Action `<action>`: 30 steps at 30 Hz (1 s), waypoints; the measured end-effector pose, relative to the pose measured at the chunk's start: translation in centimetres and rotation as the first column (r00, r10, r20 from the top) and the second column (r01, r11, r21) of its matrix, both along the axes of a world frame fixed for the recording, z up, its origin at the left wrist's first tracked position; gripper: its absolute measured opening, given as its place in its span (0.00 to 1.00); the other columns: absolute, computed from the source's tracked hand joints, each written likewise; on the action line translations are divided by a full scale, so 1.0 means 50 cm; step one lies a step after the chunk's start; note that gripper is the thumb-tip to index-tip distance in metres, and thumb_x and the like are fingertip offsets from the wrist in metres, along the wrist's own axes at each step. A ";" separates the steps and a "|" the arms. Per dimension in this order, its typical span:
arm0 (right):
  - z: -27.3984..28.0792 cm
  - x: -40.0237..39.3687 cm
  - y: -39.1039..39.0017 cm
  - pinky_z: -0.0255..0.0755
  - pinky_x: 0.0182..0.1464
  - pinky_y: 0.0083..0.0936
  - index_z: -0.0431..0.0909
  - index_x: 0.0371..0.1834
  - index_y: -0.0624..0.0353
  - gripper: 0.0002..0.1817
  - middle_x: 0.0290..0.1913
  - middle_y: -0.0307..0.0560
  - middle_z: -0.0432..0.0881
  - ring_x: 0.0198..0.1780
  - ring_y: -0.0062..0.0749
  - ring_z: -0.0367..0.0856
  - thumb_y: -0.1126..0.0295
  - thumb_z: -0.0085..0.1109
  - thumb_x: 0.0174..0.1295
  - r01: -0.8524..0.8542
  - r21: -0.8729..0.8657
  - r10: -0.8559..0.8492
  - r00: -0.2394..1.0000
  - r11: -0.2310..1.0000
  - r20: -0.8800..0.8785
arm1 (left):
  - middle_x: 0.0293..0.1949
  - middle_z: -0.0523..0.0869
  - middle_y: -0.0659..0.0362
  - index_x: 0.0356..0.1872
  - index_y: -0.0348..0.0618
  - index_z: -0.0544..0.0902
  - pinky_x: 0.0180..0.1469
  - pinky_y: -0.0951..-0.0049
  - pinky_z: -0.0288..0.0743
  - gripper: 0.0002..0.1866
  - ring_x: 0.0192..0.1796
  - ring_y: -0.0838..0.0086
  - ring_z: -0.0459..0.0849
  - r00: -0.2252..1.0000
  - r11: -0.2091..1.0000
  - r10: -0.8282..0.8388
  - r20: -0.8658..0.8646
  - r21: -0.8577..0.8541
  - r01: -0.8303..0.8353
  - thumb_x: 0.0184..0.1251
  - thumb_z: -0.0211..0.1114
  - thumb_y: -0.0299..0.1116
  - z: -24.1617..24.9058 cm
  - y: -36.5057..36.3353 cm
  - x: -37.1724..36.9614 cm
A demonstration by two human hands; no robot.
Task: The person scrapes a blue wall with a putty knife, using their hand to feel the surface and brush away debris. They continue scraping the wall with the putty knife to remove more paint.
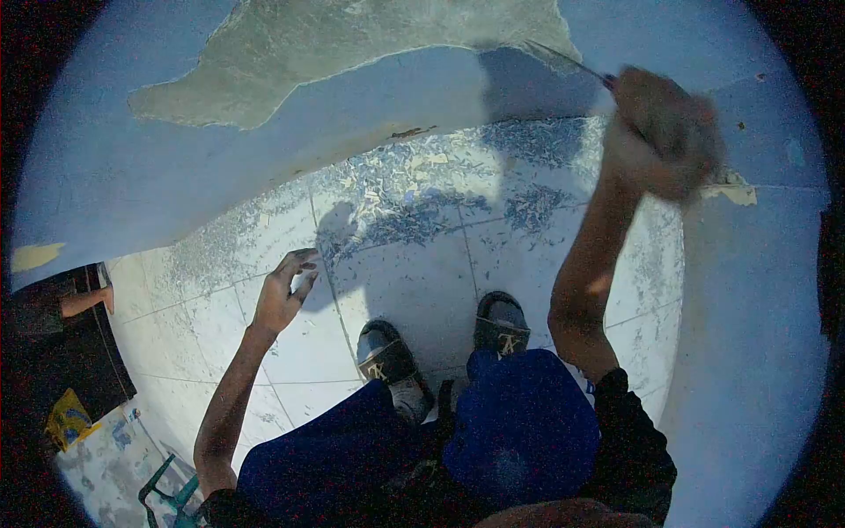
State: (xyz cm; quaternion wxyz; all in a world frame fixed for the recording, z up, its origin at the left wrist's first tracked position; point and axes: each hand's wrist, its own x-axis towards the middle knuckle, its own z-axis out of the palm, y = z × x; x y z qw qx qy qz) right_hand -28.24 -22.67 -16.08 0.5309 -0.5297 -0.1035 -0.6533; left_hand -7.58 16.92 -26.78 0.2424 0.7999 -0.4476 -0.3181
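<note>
My right hand (664,132) is raised at the upper right, somewhat blurred, wrapped round the dark handle of a thin-bladed tool (576,63). The blade points up and left, and its tip meets the right part of a bare grey patch (352,44) in the blue wall (378,88). My left hand (286,290) hangs over the tiled floor with its fingers bent but apart, holding nothing. Paint flakes (396,207) lie scattered along the foot of the wall.
Both my feet, in dark sandals (387,359), stand on white tiles (414,290). Part of another person (84,302) shows at the left edge. A yellow item (69,421) and a green plastic object (167,488) are at the lower left. Another wall (757,352) runs down the right.
</note>
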 end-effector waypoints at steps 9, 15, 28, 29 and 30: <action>-0.073 0.022 -0.051 0.65 0.24 0.32 0.68 0.21 0.59 0.10 0.12 0.40 0.64 0.14 0.27 0.61 0.70 0.49 0.60 0.422 0.150 -0.416 0.907 0.894 -0.065 | 0.54 0.78 0.50 0.54 0.39 0.74 0.51 0.66 0.76 0.18 0.48 0.62 0.83 1.000 0.999 -0.013 0.013 0.029 0.013 0.62 0.59 0.24 0.004 0.002 -0.016; -0.023 0.038 0.004 0.45 0.18 0.28 0.56 0.10 0.53 0.19 0.10 0.36 0.52 0.12 0.21 0.43 0.70 0.45 0.58 0.554 0.044 -0.556 0.830 0.831 0.039 | 0.54 0.78 0.51 0.54 0.39 0.74 0.49 0.67 0.77 0.18 0.48 0.62 0.83 0.998 0.999 -0.040 0.050 0.013 0.039 0.62 0.60 0.24 -0.004 0.007 -0.007; 0.020 0.002 -0.003 0.41 0.18 0.24 0.54 0.11 0.48 0.19 0.10 0.31 0.51 0.13 0.20 0.45 0.64 0.41 0.60 -0.005 0.127 -0.014 0.988 0.992 0.151 | 0.53 0.78 0.50 0.55 0.42 0.73 0.52 0.66 0.76 0.20 0.48 0.62 0.83 0.994 0.996 -0.077 0.071 0.048 0.074 0.61 0.60 0.23 -0.008 0.001 0.002; 0.018 0.016 0.002 0.40 0.18 0.24 0.53 0.10 0.48 0.19 0.10 0.31 0.50 0.13 0.20 0.45 0.65 0.41 0.59 0.370 0.132 -0.373 0.928 0.920 0.000 | 0.53 0.78 0.50 0.55 0.42 0.73 0.52 0.67 0.76 0.20 0.48 0.62 0.83 0.996 0.997 -0.068 0.051 0.031 0.066 0.61 0.60 0.23 -0.008 0.004 -0.001; 0.016 0.006 -0.009 0.40 0.18 0.24 0.53 0.10 0.47 0.19 0.10 0.31 0.51 0.13 0.20 0.44 0.64 0.41 0.59 0.235 0.111 -0.239 0.971 0.965 0.014 | 0.54 0.78 0.50 0.55 0.42 0.73 0.51 0.67 0.76 0.20 0.48 0.62 0.83 0.998 0.998 -0.057 0.023 0.021 0.056 0.60 0.60 0.23 -0.009 0.009 -0.008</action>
